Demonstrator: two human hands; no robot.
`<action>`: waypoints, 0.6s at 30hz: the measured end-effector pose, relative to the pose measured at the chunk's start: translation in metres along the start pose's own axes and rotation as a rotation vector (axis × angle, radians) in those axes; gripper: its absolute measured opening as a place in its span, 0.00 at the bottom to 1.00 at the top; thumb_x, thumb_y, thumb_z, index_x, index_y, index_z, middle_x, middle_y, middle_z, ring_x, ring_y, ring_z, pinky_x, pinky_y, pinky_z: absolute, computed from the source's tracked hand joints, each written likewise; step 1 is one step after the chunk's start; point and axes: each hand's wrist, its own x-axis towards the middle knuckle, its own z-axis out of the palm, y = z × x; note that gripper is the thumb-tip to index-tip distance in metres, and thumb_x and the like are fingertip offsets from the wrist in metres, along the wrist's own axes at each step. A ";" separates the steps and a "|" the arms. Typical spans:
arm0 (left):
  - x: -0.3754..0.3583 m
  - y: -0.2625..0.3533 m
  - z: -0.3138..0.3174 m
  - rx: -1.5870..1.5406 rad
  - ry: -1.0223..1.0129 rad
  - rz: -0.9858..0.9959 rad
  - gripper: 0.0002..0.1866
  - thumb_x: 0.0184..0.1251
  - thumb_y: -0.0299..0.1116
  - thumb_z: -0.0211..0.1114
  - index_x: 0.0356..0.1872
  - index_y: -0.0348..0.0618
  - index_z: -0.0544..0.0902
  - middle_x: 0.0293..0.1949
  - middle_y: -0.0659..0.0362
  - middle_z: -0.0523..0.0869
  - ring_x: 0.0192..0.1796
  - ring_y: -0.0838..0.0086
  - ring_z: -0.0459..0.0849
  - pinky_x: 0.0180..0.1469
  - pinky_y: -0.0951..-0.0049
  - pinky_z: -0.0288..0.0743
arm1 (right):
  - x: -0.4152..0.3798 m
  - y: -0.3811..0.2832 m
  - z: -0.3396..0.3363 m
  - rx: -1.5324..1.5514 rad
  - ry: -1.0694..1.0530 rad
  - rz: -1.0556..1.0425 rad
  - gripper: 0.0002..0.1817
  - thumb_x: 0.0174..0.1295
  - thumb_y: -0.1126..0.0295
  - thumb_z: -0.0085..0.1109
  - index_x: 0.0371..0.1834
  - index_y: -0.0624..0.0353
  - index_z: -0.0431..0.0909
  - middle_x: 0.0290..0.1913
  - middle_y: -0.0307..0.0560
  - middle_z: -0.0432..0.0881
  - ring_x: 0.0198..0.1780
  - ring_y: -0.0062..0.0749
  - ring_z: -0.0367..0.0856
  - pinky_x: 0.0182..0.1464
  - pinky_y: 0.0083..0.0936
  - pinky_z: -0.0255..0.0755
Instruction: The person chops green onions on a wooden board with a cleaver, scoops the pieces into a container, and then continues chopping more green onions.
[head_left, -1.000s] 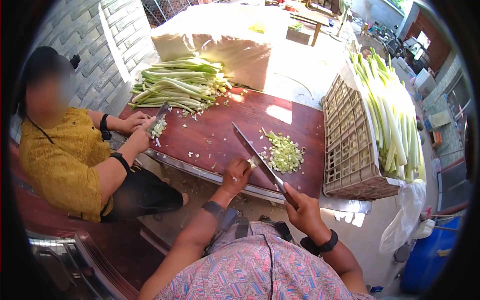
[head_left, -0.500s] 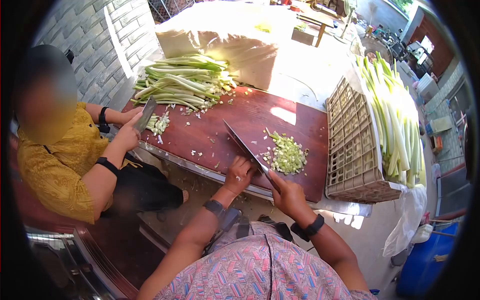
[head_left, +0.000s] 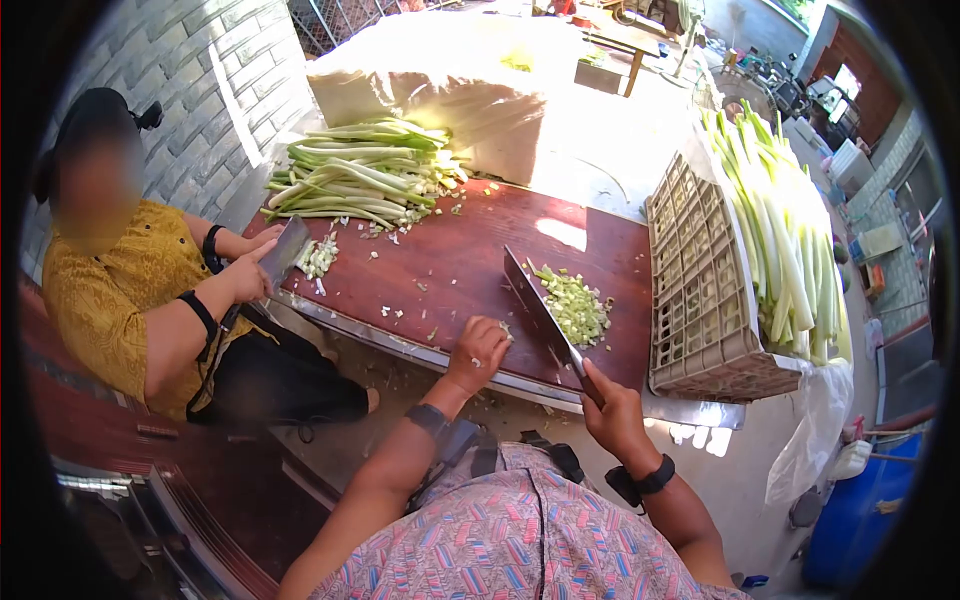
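My right hand (head_left: 614,410) grips the dark handle of a wide cleaver (head_left: 545,318), its blade standing just left of a pile of chopped green onion (head_left: 577,308) on the red table (head_left: 470,255). Near the table's front edge, my left hand (head_left: 478,352) has its fingers curled together; a small pale piece shows at the fingertips, too small to name. The blade and my left hand are apart. A large heap of whole green onions (head_left: 350,175) lies at the table's far left.
At the left a person in a yellow top (head_left: 120,300) holds another cleaver (head_left: 287,247) beside chopped white pieces (head_left: 318,258). A plastic crate (head_left: 700,280) of long green onions (head_left: 775,230) stands at the right end. A covered block (head_left: 430,90) is behind.
My right hand and cleaver have moved right, away from my left hand, towards the chopped pile. The other person's cleaver has shifted slightly left and down.
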 end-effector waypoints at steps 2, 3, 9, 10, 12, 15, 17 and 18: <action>0.000 -0.001 -0.001 -0.011 -0.006 0.006 0.07 0.53 0.22 0.67 0.32 0.40 0.79 0.37 0.54 0.80 0.45 0.56 0.77 0.47 0.61 0.74 | -0.004 -0.010 -0.005 0.007 -0.009 0.011 0.31 0.53 0.74 0.63 0.65 0.51 0.73 0.32 0.60 0.82 0.33 0.55 0.83 0.36 0.39 0.75; 0.000 -0.001 -0.001 -0.022 0.005 0.007 0.06 0.53 0.22 0.66 0.32 0.39 0.79 0.37 0.53 0.80 0.45 0.55 0.77 0.46 0.60 0.74 | -0.006 -0.017 -0.008 0.013 -0.024 0.017 0.30 0.53 0.78 0.63 0.64 0.56 0.74 0.33 0.62 0.82 0.35 0.55 0.84 0.37 0.35 0.76; -0.003 -0.003 -0.002 -0.049 0.013 0.000 0.06 0.53 0.21 0.65 0.33 0.38 0.79 0.37 0.49 0.79 0.44 0.53 0.78 0.46 0.59 0.74 | -0.008 -0.041 -0.014 -0.026 -0.081 -0.074 0.30 0.53 0.75 0.63 0.64 0.53 0.74 0.30 0.58 0.81 0.31 0.53 0.81 0.35 0.39 0.74; -0.004 -0.004 -0.001 -0.046 0.017 0.000 0.06 0.53 0.21 0.65 0.33 0.39 0.79 0.37 0.49 0.79 0.43 0.53 0.78 0.46 0.59 0.74 | -0.009 -0.039 -0.012 -0.028 -0.082 -0.076 0.30 0.53 0.75 0.63 0.64 0.53 0.74 0.30 0.58 0.81 0.31 0.53 0.81 0.35 0.39 0.74; -0.004 -0.005 0.000 -0.025 0.025 0.011 0.06 0.53 0.21 0.65 0.32 0.38 0.79 0.37 0.49 0.79 0.43 0.53 0.78 0.45 0.59 0.74 | -0.009 -0.034 -0.008 -0.081 -0.144 -0.063 0.30 0.53 0.75 0.63 0.64 0.52 0.74 0.30 0.58 0.81 0.31 0.54 0.81 0.34 0.41 0.74; -0.004 -0.004 -0.001 -0.005 0.035 0.012 0.06 0.52 0.21 0.65 0.32 0.38 0.79 0.37 0.49 0.79 0.43 0.52 0.77 0.45 0.59 0.74 | 0.001 -0.039 -0.006 -0.105 -0.171 -0.053 0.30 0.54 0.74 0.62 0.65 0.51 0.73 0.30 0.58 0.81 0.31 0.55 0.80 0.34 0.43 0.73; -0.003 -0.001 -0.003 -0.010 0.037 0.003 0.06 0.53 0.21 0.65 0.32 0.37 0.79 0.37 0.50 0.79 0.42 0.52 0.77 0.45 0.60 0.74 | 0.013 -0.040 0.004 -0.123 -0.185 -0.062 0.30 0.54 0.74 0.62 0.65 0.51 0.72 0.29 0.58 0.81 0.31 0.56 0.80 0.34 0.44 0.73; -0.003 -0.001 -0.004 -0.003 0.020 -0.012 0.06 0.53 0.21 0.65 0.32 0.38 0.79 0.36 0.50 0.79 0.42 0.53 0.77 0.45 0.60 0.74 | 0.019 -0.039 0.011 -0.142 -0.190 -0.073 0.30 0.55 0.74 0.62 0.65 0.51 0.72 0.29 0.59 0.81 0.31 0.56 0.80 0.34 0.46 0.73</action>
